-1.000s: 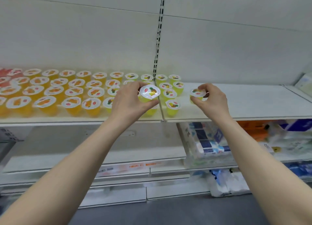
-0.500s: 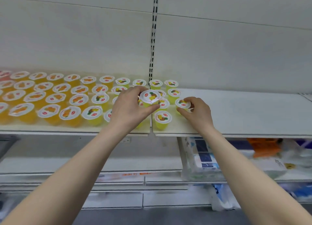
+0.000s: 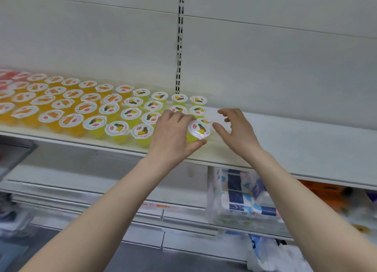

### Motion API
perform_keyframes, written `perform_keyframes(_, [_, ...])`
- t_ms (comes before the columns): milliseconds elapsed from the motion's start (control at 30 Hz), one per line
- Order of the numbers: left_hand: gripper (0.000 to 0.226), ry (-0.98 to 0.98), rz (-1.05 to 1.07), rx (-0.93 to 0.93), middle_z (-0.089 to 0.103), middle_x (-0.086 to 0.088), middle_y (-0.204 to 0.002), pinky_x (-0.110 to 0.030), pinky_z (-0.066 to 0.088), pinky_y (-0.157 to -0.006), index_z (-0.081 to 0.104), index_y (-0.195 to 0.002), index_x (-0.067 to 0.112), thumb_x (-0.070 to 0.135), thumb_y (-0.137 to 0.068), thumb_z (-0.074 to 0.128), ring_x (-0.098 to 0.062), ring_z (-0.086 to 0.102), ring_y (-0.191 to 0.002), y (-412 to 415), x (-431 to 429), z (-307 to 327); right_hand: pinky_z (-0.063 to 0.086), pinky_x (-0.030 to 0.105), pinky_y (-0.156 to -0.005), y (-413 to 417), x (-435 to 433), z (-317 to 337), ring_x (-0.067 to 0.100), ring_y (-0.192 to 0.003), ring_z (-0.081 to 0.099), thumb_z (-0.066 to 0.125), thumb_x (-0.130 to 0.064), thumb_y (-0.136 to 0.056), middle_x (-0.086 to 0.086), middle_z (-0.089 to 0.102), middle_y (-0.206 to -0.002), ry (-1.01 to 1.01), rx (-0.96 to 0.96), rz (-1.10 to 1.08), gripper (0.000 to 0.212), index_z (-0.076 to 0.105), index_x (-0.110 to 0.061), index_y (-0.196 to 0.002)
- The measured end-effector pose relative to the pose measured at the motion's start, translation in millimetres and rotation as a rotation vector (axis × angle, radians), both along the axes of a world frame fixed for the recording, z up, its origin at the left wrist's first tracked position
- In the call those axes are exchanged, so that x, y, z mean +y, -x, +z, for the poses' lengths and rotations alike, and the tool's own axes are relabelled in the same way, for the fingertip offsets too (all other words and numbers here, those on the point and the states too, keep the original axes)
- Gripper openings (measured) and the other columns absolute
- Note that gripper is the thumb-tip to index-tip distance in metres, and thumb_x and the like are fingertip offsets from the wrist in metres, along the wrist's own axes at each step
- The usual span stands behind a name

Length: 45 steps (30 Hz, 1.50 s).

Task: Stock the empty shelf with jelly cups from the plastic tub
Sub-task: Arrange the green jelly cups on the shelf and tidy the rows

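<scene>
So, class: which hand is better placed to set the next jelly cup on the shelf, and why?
Left. The left hand grips a yellow plastic jelly cup with a white foil lid at the front of the white shelf; the right hand hovers empty beside it.

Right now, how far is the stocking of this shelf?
Done: rows of jelly cups fill the left part of the shelf. In hand: the left hand holds one yellow cup at the rows' right end; the right hand is open and holds nothing. Left: its bare right part. The tub is not in view.
</scene>
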State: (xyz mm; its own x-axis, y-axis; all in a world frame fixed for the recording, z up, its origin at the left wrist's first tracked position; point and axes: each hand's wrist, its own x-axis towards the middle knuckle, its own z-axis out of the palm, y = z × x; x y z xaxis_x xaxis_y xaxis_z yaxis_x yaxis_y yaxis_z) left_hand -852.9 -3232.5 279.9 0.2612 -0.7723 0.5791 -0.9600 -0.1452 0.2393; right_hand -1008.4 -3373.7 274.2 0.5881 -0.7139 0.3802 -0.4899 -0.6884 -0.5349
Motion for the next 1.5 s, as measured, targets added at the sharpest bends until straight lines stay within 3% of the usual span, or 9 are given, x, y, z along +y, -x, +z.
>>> perform_keyframes(100, [0.067, 0.025, 0.047, -0.041, 0.066, -0.002, -0.099, -0.039, 0.044, -0.083, 0.066, -0.109, 0.017, 0.07, -0.069, 0.055, -0.029, 0.053, -0.096, 7, -9, -7, 0.045, 0.029, -0.093, 5, -6, 2, 0.01, -0.107, 0.056, 0.057, -0.041, -0.094, -0.004, 0.051, -0.129, 0.003, 0.01, 0.029, 0.043, 0.052, -0.021, -0.132])
perform_keyframes(367, [0.064, -0.046, 0.068, 0.06, 0.066, -0.006, -0.104, -0.041, 0.042, -0.089, 0.064, -0.114, 0.014, 0.056, -0.067, 0.078, -0.034, 0.054, -0.102, 7, -19, -34, 0.045, 0.029, -0.094, 5, -10, -7, 0.009, -0.108, 0.053, 0.053, -0.026, -0.097, -0.004, 0.055, -0.124, 0.024, 0.026, 0.139, 0.034, 0.054, -0.021, -0.13])
perform_keyframes(567, [0.063, -0.042, 0.04, 0.109, 0.065, -0.006, -0.107, -0.038, 0.039, -0.09, 0.063, -0.116, 0.013, 0.052, -0.069, 0.079, -0.032, 0.055, -0.103, 5, -24, -35, 0.036, 0.023, -0.09, 8, -11, -4, 0.01, -0.105, 0.05, 0.053, -0.014, -0.093, -0.006, 0.058, -0.116, 0.105, 0.034, 0.156, 0.035, 0.054, -0.023, -0.127])
perform_keyframes(733, [0.061, 0.068, 0.011, 0.191, 0.066, -0.004, -0.11, -0.034, 0.039, -0.086, 0.062, -0.116, 0.012, 0.054, -0.074, 0.074, -0.027, 0.056, -0.102, 4, -18, -18, 0.04, 0.032, -0.096, 8, -7, -4, 0.016, -0.11, 0.049, 0.057, -0.015, -0.088, -0.004, 0.059, -0.117, 0.16, 0.037, 0.177, 0.038, 0.057, -0.021, -0.125])
perform_keyframes(833, [0.064, 0.172, 0.04, 0.231, 0.065, -0.004, -0.11, -0.033, 0.04, -0.087, 0.062, -0.119, 0.012, 0.06, -0.076, 0.066, -0.025, 0.056, -0.102, -2, -10, -2, 0.039, 0.039, -0.097, 0, 0, -4, 0.021, -0.116, 0.046, 0.058, -0.032, -0.084, -0.004, 0.059, -0.12, 0.249, 0.082, 0.238, 0.04, 0.062, -0.022, -0.122])
perform_keyframes(967, [0.06, 0.204, 0.111, 0.213, 0.065, -0.004, -0.111, -0.032, 0.037, -0.09, 0.061, -0.122, 0.014, 0.052, -0.077, 0.073, -0.026, 0.053, -0.104, -22, 7, 12, 0.035, 0.039, -0.096, -21, 14, -6, 0.024, -0.123, 0.041, 0.059, -0.056, -0.077, -0.001, 0.055, -0.128, 0.371, 0.254, 0.336, 0.059, 0.061, -0.026, -0.127])
perform_keyframes(1133, [0.063, 0.155, 0.164, 0.167, 0.065, -0.002, -0.112, -0.036, 0.04, -0.09, 0.062, -0.12, 0.014, 0.058, -0.075, 0.068, -0.027, 0.053, -0.104, -37, 31, 6, 0.037, 0.045, -0.097, -42, 25, -13, 0.032, -0.126, 0.038, 0.075, -0.046, -0.071, 0.005, 0.054, -0.129, 0.469, 0.369, 0.397, 0.058, 0.063, -0.025, -0.124])
perform_keyframes(1300, [0.058, 0.135, 0.157, 0.131, 0.067, -0.002, -0.111, -0.036, 0.04, -0.089, 0.063, -0.118, 0.013, 0.049, -0.074, 0.075, -0.026, 0.055, -0.102, -37, 43, -1, 0.037, 0.042, -0.096, -43, 31, -8, 0.028, -0.124, 0.038, 0.076, -0.038, -0.068, 0.002, 0.057, -0.125, 0.481, 0.341, 0.411, 0.052, 0.064, -0.014, -0.113])
perform_keyframes(1500, [0.061, 0.043, 0.126, 0.167, 0.067, 0.0, -0.111, -0.036, 0.039, -0.092, 0.061, -0.12, 0.018, 0.049, -0.068, 0.062, -0.027, 0.054, -0.106, -26, 38, -3, 0.037, 0.036, -0.095, -16, 34, 0, 0.021, -0.115, 0.046, 0.073, -0.029, -0.068, -0.002, 0.061, -0.113, 0.297, 0.218, 0.354, 0.05, 0.057, -0.015, -0.114])
